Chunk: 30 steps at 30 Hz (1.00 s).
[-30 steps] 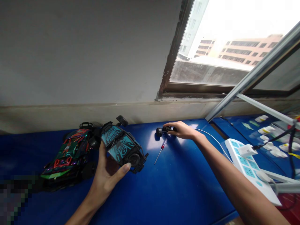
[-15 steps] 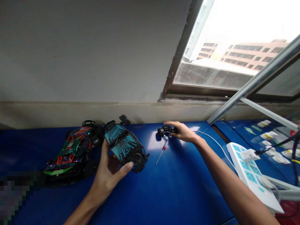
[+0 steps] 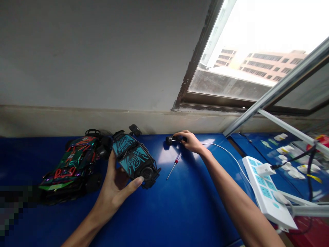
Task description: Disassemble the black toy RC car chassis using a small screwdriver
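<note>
My left hand [image 3: 117, 187] grips a black toy car chassis with teal lettered panels [image 3: 135, 160], tilted just above the blue table [image 3: 180, 206]. Beside it on the left lies a green and red toy car body [image 3: 69, 164]. My right hand [image 3: 190, 140] reaches to the far edge of the table, fingers closed on a small black wheel-and-axle part [image 3: 171, 139]. A small screwdriver with a red handle [image 3: 174, 162] lies on the table between the two hands.
A white power strip [image 3: 267, 192] with a plug and white cable lies at the right. A metal frame bar [image 3: 277, 89] slants up past the window. Small white parts are scattered on the far-right table. A grey wall stands behind the table.
My right hand with the small black part has shifted slightly left along the table's far edge. The left hand still holds the chassis; the view has shifted a little.
</note>
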Each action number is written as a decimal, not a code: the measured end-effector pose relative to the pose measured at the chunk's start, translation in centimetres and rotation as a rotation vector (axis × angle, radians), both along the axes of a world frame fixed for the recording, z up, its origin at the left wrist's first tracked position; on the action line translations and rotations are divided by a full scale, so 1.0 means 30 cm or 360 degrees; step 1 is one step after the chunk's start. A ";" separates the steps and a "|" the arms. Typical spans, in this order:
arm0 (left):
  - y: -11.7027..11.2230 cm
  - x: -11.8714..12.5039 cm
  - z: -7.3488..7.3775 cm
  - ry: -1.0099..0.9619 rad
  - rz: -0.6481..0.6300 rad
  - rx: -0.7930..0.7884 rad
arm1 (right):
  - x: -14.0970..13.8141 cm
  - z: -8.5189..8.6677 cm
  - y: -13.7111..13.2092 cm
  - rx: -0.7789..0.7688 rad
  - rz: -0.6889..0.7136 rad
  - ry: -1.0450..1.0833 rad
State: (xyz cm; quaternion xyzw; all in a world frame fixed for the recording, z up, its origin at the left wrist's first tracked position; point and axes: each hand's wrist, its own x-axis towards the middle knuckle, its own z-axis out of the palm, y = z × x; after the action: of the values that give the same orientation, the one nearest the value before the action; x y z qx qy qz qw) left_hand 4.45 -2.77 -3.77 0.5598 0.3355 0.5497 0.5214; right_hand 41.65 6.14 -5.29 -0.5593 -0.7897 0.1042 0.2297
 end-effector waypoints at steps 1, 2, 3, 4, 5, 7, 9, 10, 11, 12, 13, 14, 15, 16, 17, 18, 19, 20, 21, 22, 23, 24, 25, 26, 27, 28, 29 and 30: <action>0.001 0.000 0.000 0.0003 0.0002 -0.0003 | -0.007 0.008 -0.003 0.0010 -0.0001 -0.0007; 0.002 0.000 0.001 0.0003 -0.0001 -0.0004 | -0.010 0.018 -0.009 0.0023 -0.0004 -0.0011; 0.003 -0.001 0.003 -0.0001 -0.0002 -0.0001 | -0.007 0.030 -0.018 0.0037 -0.0011 -0.0012; 0.004 0.000 0.006 -0.0007 -0.0002 0.0005 | 0.001 0.042 -0.030 0.0053 -0.0024 -0.0009; 0.004 0.000 0.009 -0.0015 -0.0001 0.0011 | 0.017 0.055 -0.043 0.0068 -0.0045 -0.0001; 0.004 0.001 0.015 -0.0020 0.0003 0.0010 | 0.068 0.076 -0.075 0.0101 -0.0133 0.0022; 0.003 0.001 0.019 -0.0022 0.0005 0.0000 | 0.135 0.085 -0.110 0.0121 -0.0287 0.0026; 0.001 0.002 0.020 -0.0022 -0.0001 -0.0010 | 0.169 0.082 -0.127 0.0121 -0.0369 0.0009; -0.001 0.003 0.019 -0.0022 -0.0009 -0.0021 | 0.200 0.074 -0.144 0.0114 -0.0442 -0.0016; -0.004 0.003 0.018 -0.0024 -0.0018 -0.0031 | 0.225 0.061 -0.160 0.0092 -0.0492 -0.0048; -0.006 0.004 0.017 -0.0028 -0.0028 -0.0039 | 0.245 0.043 -0.176 0.0063 -0.0521 -0.0079; -0.009 0.005 0.016 -0.0036 -0.0037 -0.0044 | 0.259 0.023 -0.190 0.0038 -0.0539 -0.0107; -0.011 0.006 0.015 -0.0045 -0.0050 -0.0049 | 0.267 0.001 -0.204 0.0013 -0.0545 -0.0127; -0.013 0.007 0.016 -0.0058 -0.0064 -0.0053 | 0.271 -0.020 -0.216 -0.0003 -0.0555 -0.0138; -0.015 0.007 0.018 -0.0068 -0.0081 -0.0059 | 0.272 -0.040 -0.226 -0.0005 -0.0579 -0.0140; -0.017 0.007 0.020 -0.0073 -0.0100 -0.0072 | 0.272 -0.055 -0.234 0.0003 -0.0614 -0.0134; -0.018 0.006 0.022 -0.0075 -0.0119 -0.0084 | 0.271 -0.065 -0.240 0.0023 -0.0662 -0.0122; -0.019 0.006 0.025 -0.0078 -0.0139 -0.0092 | 0.270 -0.069 -0.244 0.0056 -0.0722 -0.0104; -0.019 0.005 0.027 -0.0084 -0.0164 -0.0095 | 0.269 -0.067 -0.246 0.0098 -0.0789 -0.0082; -0.020 0.005 0.029 -0.0095 -0.0190 -0.0097 | 0.266 -0.059 -0.247 0.0149 -0.0856 -0.0055; -0.019 0.004 0.030 -0.0110 -0.0213 -0.0101 | 0.260 -0.045 -0.245 0.0207 -0.0919 -0.0022; -0.019 0.005 0.031 -0.0125 -0.0229 -0.0108 | 0.249 -0.027 -0.241 0.0267 -0.0971 0.0019; -0.019 0.005 0.033 -0.0133 -0.0236 -0.0122 | 0.231 -0.005 -0.235 0.0324 -0.1003 0.0069; -0.018 0.006 0.034 -0.0133 -0.0234 -0.0143 | 0.204 0.020 -0.229 0.0376 -0.1016 0.0128; -0.018 0.006 0.037 -0.0128 -0.0229 -0.0165 | 0.170 0.045 -0.223 0.0420 -0.1017 0.0197; -0.017 0.007 0.040 -0.0121 -0.0228 -0.0184 | 0.126 0.072 -0.217 0.0451 -0.1000 0.0275; -0.016 0.006 0.044 -0.0116 -0.0234 -0.0197 | 0.075 0.099 -0.212 0.0465 -0.0965 0.0364; -0.015 0.005 0.049 -0.0113 -0.0247 -0.0209 | 0.017 0.125 -0.210 0.0460 -0.0908 0.0461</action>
State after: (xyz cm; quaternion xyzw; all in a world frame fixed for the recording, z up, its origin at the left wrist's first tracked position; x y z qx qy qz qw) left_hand 4.60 -3.23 -2.30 0.5290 0.3076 0.5040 0.6095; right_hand 42.15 -0.16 -1.55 -0.6986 -0.5673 0.0014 0.4360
